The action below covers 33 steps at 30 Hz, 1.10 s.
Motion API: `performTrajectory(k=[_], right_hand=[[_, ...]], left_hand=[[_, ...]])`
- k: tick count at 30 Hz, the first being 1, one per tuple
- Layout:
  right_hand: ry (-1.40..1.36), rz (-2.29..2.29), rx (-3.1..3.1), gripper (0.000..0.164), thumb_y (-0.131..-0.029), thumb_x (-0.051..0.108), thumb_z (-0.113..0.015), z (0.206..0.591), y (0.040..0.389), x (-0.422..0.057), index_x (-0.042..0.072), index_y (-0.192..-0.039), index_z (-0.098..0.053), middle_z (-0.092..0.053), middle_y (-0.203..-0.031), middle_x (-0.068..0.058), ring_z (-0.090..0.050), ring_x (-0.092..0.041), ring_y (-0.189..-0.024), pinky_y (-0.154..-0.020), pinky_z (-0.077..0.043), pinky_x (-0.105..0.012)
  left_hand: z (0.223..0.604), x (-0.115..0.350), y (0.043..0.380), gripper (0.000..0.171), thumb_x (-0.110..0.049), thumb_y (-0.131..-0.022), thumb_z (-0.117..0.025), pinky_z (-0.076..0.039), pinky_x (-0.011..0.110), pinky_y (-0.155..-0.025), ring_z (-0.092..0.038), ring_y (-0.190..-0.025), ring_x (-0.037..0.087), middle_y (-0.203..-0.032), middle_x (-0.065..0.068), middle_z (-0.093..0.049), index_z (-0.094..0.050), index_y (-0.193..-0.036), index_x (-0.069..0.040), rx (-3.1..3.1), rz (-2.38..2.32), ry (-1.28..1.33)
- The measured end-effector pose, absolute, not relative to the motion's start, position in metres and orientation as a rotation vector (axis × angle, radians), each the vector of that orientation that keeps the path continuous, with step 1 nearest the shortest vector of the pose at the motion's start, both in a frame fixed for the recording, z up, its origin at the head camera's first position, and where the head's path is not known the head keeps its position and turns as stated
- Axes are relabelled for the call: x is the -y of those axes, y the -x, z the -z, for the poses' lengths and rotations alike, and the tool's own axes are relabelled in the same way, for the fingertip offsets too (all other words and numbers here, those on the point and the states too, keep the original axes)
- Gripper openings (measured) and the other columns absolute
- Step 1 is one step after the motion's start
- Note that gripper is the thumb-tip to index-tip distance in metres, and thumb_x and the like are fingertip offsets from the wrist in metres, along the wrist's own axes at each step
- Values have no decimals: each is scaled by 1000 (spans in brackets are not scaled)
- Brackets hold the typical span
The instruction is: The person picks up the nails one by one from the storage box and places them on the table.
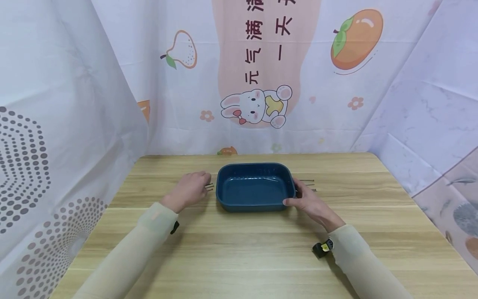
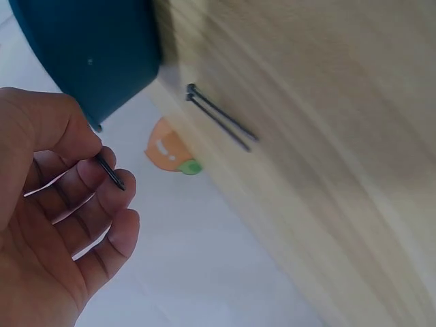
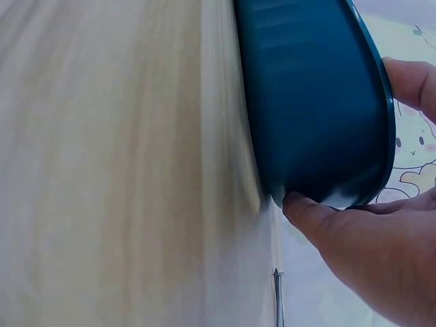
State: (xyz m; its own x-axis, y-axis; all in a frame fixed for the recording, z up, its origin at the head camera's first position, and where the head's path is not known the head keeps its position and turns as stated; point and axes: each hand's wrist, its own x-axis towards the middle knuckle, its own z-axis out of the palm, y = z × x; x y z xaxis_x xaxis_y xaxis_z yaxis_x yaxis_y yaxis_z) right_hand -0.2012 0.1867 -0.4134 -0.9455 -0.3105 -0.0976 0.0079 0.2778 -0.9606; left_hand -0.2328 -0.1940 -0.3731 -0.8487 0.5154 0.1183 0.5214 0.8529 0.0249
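Observation:
A dark blue rectangular baking dish (image 1: 255, 207) sits on the wooden table. My right hand (image 1: 311, 203) grips its right end, with one digit at the rim and another low on the outer wall (image 3: 313, 109). Left of the dish is my left hand (image 1: 191, 189). It pinches a dark nail (image 2: 111, 172) between thumb and fingers, its tip sticking out past them. Two more nails (image 2: 221, 121) lie side by side on the wood near the dish's left end. Several nails (image 1: 308, 185) lie beyond the right end, partly behind my right hand.
The wooden table (image 1: 242, 253) ends at the back against a printed curtain (image 1: 186, 95). More cloth hangs along the left and right sides. A small black device (image 1: 322, 249) is strapped at my right wrist.

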Motion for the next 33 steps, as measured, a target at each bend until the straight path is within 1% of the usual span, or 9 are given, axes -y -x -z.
performTrajectory(k=[5,9,13,18,22,28,33], right_hand=[[276,1720,-2281,92,-83,12,-72,414,202,-187,4,-152,-12,-20,-153,-22,-28,-39,-136,-109,-27,-52],[280,1725,-2283,93,-82,13,-73,415,202,-187,3,-152,-12,-21,-153,-22,-29,-39,-136,-109,-27,-52],[280,1726,-2286,92,-82,12,-73,415,202,-187,3,-152,-13,-22,-152,-22,-30,-39,-135,-109,-27,-52],[283,1728,-2279,93,-82,11,-73,415,202,-187,3,-152,-12,-21,-153,-22,-29,-39,-136,-110,-25,-52],[286,1726,-2271,95,-82,12,-73,415,202,-188,3,-152,-10,-19,-153,-22,-28,-39,-137,-110,-25,-52],[283,1717,-2280,96,-81,14,-74,415,202,-188,2,-152,-10,-19,-154,-23,-26,-39,-137,-110,-23,-52],[303,1727,-2280,95,-81,13,-74,415,202,-188,3,-152,-11,-19,-154,-23,-26,-40,-137,-110,-23,-52]], left_hand=[[379,198,234,9,-3,-81,-61,-46,34,-59,-53,-67,16,-77,0,-55,-61,-89,-7,2952,72,804],[386,200,236,7,-5,-83,-64,-46,35,-59,-54,-68,17,-76,0,-55,-60,-87,-8,2960,35,816],[394,202,239,7,-8,-85,-67,-48,37,-63,-55,-71,19,-77,1,-56,-60,-88,-9,2978,40,828],[405,204,243,6,-6,-87,-65,-50,37,-67,-57,-71,18,-79,1,-58,-60,-90,-9,3003,71,833],[411,202,244,4,-8,-89,-63,-51,37,-69,-57,-74,18,-81,1,-59,-63,-93,-8,3021,59,840],[411,199,243,15,-8,-89,-64,-53,39,-76,-61,-83,21,-91,5,-62,-65,-104,-5,3056,58,821],[410,198,243,16,-8,-90,-64,-53,39,-79,-63,-88,23,-95,7,-63,-65,-105,-4,3062,79,823]])
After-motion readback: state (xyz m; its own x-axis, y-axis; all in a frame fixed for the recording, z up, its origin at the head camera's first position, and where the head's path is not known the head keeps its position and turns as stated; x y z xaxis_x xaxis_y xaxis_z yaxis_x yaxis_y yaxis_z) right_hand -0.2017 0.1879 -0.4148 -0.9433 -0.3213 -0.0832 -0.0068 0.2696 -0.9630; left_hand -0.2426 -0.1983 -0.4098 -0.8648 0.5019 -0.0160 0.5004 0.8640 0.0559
